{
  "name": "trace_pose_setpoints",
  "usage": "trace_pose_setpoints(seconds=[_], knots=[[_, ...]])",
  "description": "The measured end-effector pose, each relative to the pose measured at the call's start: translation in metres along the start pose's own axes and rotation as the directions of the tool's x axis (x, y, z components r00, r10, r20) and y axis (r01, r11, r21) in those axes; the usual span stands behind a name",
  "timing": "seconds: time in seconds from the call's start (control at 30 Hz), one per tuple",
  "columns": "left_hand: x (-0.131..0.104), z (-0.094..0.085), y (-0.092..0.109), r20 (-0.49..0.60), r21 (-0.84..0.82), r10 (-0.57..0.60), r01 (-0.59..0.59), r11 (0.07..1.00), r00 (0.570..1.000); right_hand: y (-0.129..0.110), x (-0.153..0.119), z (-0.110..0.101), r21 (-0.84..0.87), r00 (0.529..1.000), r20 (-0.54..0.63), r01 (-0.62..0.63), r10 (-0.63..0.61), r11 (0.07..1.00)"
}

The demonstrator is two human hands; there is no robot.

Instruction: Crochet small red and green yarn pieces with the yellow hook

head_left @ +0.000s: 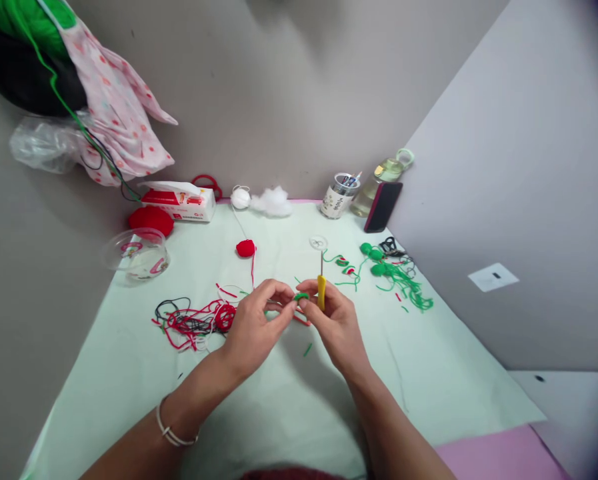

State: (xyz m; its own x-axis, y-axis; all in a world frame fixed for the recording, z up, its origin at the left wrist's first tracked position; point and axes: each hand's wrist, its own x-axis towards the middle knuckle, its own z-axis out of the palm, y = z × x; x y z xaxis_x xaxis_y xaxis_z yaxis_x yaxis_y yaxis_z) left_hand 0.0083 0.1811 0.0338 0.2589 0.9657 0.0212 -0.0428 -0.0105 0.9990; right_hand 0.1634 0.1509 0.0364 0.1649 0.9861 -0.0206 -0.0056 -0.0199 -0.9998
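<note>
Above table centre: right hand (pixel 335 319) grips crochet hook (pixel 321 288) upright, tip pointing away.

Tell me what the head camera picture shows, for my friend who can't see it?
Two bare hands meet over a pale green table: the left hand and right hand pinch a small green yarn piece, and the right also holds a yellow-handled crochet hook. Tangled red and black yarn lies to the left, green yarn to the right.
</note>
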Motion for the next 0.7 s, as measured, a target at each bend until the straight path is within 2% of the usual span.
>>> trace_pose_setpoints(seconds=[0.13, 0.2, 0.33, 0.5, 0.7], knots=[[0.004, -0.006, -0.002, 0.003, 0.074, -0.039, 0.039, 0.997, 0.999, 0.002, 0.0, -0.002, 0.128, 0.991, 0.123, -0.07, 0.054, 0.989], [0.006, -0.01, -0.001, 0.053, 0.078, -0.077, 0.073, 0.994, 0.996, 0.002, 0.001, -0.003, 0.184, 0.98, 0.166, -0.135, 0.105, 0.974], [0.009, -0.014, 0.005, 0.159, 0.055, -0.104, 0.096, 0.994, 0.982, 0.003, 0.003, -0.004, 0.193, 0.985, 0.112, -0.149, 0.13, 0.97], [0.006, -0.012, 0.004, 0.132, 0.011, -0.119, 0.118, 0.993, 0.984, 0.004, 0.003, -0.002, 0.175, 0.99, 0.08, -0.131, 0.119, 0.976], [0.011, -0.02, 0.003, 0.206, -0.001, -0.159, 0.163, 0.987, 0.966, 0.0, 0.009, -0.003, 0.34, 0.944, 0.187, -0.321, 0.271, 0.884]])
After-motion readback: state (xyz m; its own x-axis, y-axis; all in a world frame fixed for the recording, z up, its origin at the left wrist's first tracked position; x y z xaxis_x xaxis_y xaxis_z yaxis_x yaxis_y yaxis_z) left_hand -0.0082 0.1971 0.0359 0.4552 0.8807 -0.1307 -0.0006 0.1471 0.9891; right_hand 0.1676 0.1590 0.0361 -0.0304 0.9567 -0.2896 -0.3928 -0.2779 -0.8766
